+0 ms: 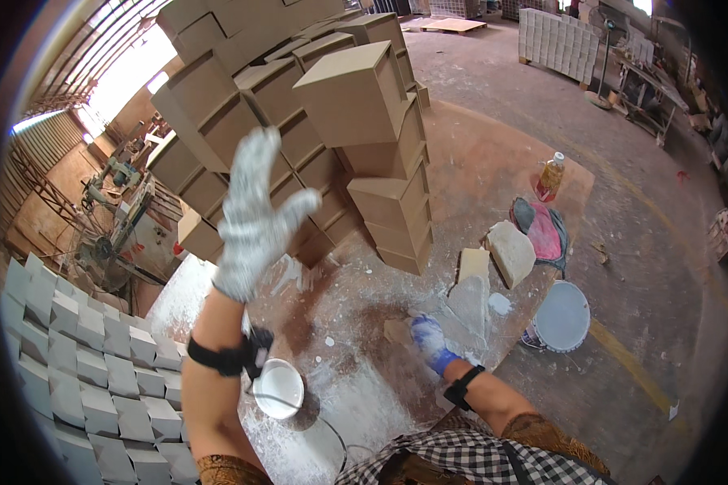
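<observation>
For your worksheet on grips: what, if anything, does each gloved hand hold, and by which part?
The raised left hand holds nothing, its fingers spread. The blue-gloved right hand presses on the dusty brown board; whether it grips anything cannot be told.

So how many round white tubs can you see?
2. One small white tub sits on the dusty board just below the raised left hand. A bigger white bucket stands on the floor to the right of the right hand. The box stack may hide others.

Plastic bottle (550, 177), yellow-orange label, white cap, upright on board's far edge (print illegible).
</observation>
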`<state>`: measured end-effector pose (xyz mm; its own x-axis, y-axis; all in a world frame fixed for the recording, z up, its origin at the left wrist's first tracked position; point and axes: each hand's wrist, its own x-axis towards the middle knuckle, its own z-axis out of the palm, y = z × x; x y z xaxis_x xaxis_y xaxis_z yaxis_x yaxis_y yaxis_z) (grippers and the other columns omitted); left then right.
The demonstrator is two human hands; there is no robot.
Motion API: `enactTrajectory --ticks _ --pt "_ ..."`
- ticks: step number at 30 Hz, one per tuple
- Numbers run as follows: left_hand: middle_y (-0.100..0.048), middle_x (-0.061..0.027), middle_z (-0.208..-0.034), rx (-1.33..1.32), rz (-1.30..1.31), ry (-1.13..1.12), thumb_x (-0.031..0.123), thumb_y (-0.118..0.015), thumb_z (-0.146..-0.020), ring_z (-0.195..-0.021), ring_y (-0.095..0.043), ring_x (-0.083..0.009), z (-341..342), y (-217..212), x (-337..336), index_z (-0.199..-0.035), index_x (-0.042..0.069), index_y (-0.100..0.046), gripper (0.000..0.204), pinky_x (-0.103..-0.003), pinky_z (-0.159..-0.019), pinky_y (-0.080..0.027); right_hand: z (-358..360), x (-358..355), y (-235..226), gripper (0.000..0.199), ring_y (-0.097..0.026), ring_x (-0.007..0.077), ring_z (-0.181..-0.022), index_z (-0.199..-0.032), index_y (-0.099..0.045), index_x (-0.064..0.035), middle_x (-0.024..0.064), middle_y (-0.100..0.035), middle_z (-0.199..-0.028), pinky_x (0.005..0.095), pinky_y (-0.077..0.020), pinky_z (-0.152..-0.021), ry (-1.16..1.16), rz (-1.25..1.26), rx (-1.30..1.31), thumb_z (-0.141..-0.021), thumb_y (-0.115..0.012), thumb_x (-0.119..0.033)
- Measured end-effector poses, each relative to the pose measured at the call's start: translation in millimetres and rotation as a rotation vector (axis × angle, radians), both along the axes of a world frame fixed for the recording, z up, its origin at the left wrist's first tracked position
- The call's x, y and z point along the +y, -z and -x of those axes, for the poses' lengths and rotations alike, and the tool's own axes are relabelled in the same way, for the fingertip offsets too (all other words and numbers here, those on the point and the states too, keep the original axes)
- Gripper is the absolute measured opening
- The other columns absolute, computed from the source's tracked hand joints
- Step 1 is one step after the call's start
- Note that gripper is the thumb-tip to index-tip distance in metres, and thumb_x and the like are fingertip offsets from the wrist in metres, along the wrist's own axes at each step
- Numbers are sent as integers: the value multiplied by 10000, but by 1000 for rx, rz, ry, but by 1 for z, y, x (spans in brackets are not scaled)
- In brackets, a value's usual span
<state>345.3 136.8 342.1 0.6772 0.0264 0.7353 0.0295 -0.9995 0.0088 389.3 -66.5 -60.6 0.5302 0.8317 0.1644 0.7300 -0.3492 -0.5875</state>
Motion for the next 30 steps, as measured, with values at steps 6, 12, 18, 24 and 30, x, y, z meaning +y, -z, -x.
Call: enactTrajectory --ticks 6,12,18,24,30 --pt "-338 -214 -1389 -79 -109 -206 595 -660 -689 -1315 -285 -321 -58 -80 27 -1351 5 -337 944 -393 -1072 -266 42 -35 -72 633 -533 299 -1037 -1243 -445 16 159 -570 -1099 375 -391 -954 335 -190 598 -695 -696 -179" --pt "-523 -226 -1222 -150 1088 7 438 -780 -624 -1137 -510 -331 -96 -23 -4 -1329 -15 -334 949 -374 -937 -417 19 -107 4 648 -539 282 -1043 -1302 -383 -4 137 -525 -1195 398 -475 -872 438 -797 1384 -708 -642 26" --pt "-567 -155 -1179 109 1189 69 470 -771 -623 -1090 -543 -279 -118 -3 25 -1263 36 -449 837 -345 -898 -441 13 -128 -28 659 -462 302 -1182 -1341 -352 -18 158 -456 -1305 423 -408 -978 134 -1029 1957 -753 -640 -89" --pt "-625 -33 -882 -132 1184 386 392 -672 -777 -809 -568 -120 -92 -17 -5 -1007 70 -615 399 -299 -741 -464 23 -119 -32 625 -452 290 -1191 -1343 -352 -14 152 -437 -1327 414 -393 -990 112 -807 2071 -793 -613 -157" --pt "-617 -79 -993 20 1199 315 370 -616 -803 -915 -560 -169 74 10 -67 -1091 22 -565 455 -316 -841 -428 28 -110 -42 538 -468 293 -1166 -1316 -395 -13 147 -469 -1296 413 -407 -968 -61 -603 1897 -855 -552 -241"
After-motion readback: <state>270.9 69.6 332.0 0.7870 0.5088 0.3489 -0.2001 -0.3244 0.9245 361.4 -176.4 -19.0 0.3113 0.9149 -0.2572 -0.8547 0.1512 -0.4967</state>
